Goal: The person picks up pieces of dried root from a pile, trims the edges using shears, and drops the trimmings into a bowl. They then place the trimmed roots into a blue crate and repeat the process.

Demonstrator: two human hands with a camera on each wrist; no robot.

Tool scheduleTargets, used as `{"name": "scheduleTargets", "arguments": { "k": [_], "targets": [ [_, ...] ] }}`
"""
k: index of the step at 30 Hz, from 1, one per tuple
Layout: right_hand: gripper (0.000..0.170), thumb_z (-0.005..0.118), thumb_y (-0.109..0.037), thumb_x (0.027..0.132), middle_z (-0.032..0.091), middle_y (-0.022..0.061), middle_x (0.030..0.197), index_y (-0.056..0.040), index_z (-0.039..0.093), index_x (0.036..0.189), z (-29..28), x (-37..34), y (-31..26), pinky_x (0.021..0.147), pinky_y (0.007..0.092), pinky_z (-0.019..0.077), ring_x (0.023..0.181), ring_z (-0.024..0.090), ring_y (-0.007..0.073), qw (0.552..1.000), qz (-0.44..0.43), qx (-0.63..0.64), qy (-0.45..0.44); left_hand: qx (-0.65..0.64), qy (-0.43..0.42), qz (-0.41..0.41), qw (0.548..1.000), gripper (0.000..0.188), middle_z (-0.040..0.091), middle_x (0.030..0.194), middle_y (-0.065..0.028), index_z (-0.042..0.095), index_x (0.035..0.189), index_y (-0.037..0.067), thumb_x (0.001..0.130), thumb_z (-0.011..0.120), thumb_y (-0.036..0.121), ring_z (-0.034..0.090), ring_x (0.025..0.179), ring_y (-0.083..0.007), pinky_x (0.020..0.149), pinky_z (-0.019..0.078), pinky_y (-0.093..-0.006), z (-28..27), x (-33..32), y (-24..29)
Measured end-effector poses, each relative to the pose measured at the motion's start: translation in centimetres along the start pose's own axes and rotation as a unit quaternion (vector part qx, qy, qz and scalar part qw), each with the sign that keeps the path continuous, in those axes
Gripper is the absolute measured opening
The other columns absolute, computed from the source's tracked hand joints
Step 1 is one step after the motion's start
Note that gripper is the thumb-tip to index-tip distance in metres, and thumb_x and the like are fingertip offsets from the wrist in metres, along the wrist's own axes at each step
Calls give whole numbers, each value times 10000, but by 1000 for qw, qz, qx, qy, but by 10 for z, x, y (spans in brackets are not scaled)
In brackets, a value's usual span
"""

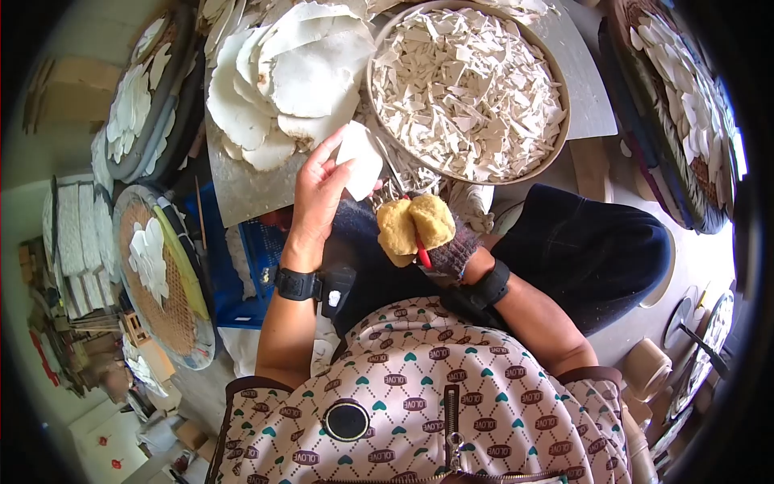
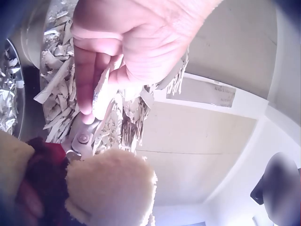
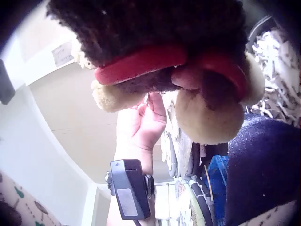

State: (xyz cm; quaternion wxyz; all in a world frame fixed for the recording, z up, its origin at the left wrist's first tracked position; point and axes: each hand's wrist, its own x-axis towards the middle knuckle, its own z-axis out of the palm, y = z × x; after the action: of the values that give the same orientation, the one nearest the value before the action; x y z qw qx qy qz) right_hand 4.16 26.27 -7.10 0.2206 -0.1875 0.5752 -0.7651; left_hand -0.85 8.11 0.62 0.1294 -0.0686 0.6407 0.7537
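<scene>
Between thumb and fingers, my left hand (image 1: 316,189) pinches a thin, flat white piece (image 1: 360,161). In a dark knitted glove, my right hand (image 1: 458,252) grips red-handled shears (image 2: 83,138) with yellow foam (image 1: 399,230) wrapped about the handles. The blades point up beside the white piece in the head view. In the right wrist view the red handles (image 3: 146,63) show under the glove, with the left hand beyond. A stack of large white rounded sheets (image 1: 314,73) lies ahead of the left hand. A round basin (image 1: 567,109) full of white cut strips stands ahead of the right hand.
A metal sheet (image 1: 592,101) lies under the basin. Beside the left forearm is a blue crate (image 1: 262,262). Round woven trays (image 1: 169,323) with white pieces stand at the left, and more white pieces (image 1: 685,89) lie on trays at the right. Dark-trousered legs (image 1: 597,258) are below the basin.
</scene>
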Motion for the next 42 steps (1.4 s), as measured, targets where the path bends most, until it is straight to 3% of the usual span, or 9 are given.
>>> {"name": "scheduleTargets", "arguments": {
  "k": [3,14,19,21,24,28,35,41,42],
  "targets": [
    [266,586,-144,826,611,118,1022,-38,532,1065,7,2,-13,805,321,473,907,603,252,983,28,179,11,8,-39,-20,999,496,612,1010,-146,350,1329,11,857,498,48,639,809,-216,683,560,-324,-6,-3,5],
    [282,557,-265,867,643,106,911,-21,582,1005,-4,-1,6,747,306,486,855,624,193,998,27,-60,4,13,-108,-96,989,480,602,1021,-116,356,1309,1,860,514,61,627,813,-180,662,558,-326,-26,-1,12],
    [239,552,-197,878,636,110,938,4,573,1004,6,3,-17,783,296,480,903,608,178,983,43,177,28,66,-145,-107,981,394,606,998,-107,398,1236,10,867,517,81,630,781,-174,605,543,-277,-28,-2,21],
    [210,531,-137,894,619,115,995,11,557,1041,4,1,-3,821,295,480,934,599,189,945,78,317,33,69,-127,-109,983,398,606,994,-107,391,1221,18,856,538,80,629,778,-165,592,537,-263,-29,-2,17],
    [211,515,-125,904,607,119,1021,13,549,1060,-9,0,-11,842,298,481,957,593,205,999,17,-23,-29,60,13,-5,998,444,604,1002,-108,370,1234,25,838,567,69,628,783,-155,587,532,-254,-23,-5,7],
    [248,574,-166,875,615,104,1005,15,559,1044,6,-3,-9,822,293,489,931,593,174,948,108,298,-13,19,219,130,967,464,602,1025,-115,368,1248,33,832,575,41,623,835,-162,653,522,-243,-24,0,-16],
    [263,626,-198,842,636,79,945,-1,579,1010,10,1,1,767,279,500,867,603,132,981,110,159,-6,43,108,80,990,463,594,1039,-93,390,1281,35,840,530,1,599,890,-135,728,514,-252,-28,-18,-19],
    [313,630,-115,829,596,70,1058,-24,527,1111,-9,-5,-3,864,279,453,964,571,140,994,68,-26,-78,290,325,117,893,456,549,1125,-97,450,1242,20,796,523,-42,562,987,-182,842,471,-291,-183,-83,13],
    [326,629,-138,835,589,70,1068,-21,519,1119,-5,-7,-1,875,283,448,982,567,140,982,129,126,-51,365,362,127,849,465,540,1141,-105,460,1235,22,782,548,-35,544,1015,-190,877,447,-305,-222,-96,14]
  ]
}}
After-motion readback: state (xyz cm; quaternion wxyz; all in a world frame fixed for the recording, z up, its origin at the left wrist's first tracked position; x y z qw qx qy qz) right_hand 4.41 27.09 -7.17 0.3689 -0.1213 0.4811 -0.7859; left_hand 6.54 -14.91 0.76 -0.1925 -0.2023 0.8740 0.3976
